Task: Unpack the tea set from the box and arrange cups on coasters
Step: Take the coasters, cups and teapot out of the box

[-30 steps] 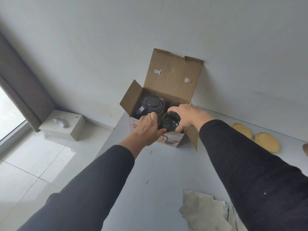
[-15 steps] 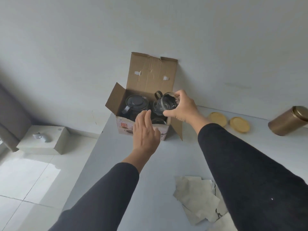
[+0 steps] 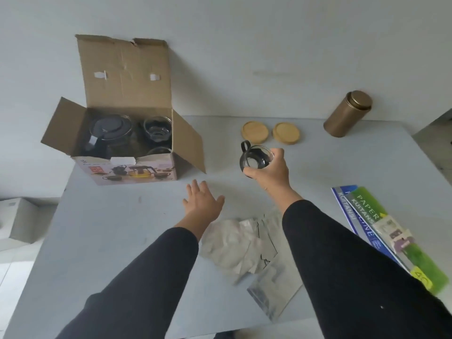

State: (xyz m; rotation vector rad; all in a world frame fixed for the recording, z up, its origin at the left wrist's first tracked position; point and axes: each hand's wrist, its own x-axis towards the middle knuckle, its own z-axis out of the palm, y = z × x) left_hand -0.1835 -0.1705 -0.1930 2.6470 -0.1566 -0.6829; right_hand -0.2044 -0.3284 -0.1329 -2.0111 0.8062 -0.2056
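Your pale grey tabletop (image 3: 122, 228) fills the lower frame, set against a plain whitish wall. At its far left corner stands the open brown cardboard box with a printed pink front (image 3: 127, 140), flaps spread, its tall back flap upright against the wall. Inside it, on the left, sits a glass teapot with a dark lid (image 3: 110, 133); on the right a clear glass cup (image 3: 157, 128) rests in the rear compartment, with the rim of another just showing in front of it. Crumpled grey wrapping paper (image 3: 242, 248) lies near the table's front edge, between your two black sleeves. To the right, green and blue printed paper pads (image 3: 381, 231) lie overlapped. A bronze metal canister with a lid (image 3: 347, 115) stands by the wall at far right. Two round wooden coasters (image 3: 270, 132) lie side by side, just touching, left of the canister. Your right hand (image 3: 271, 173) grips a small clear glass cup with a black handle (image 3: 255, 159), fingers curled round its side, above the table just in front of the coasters. Your left hand (image 3: 203, 204) hovers over bare table, fingers straight and slightly spread, holding nothing.
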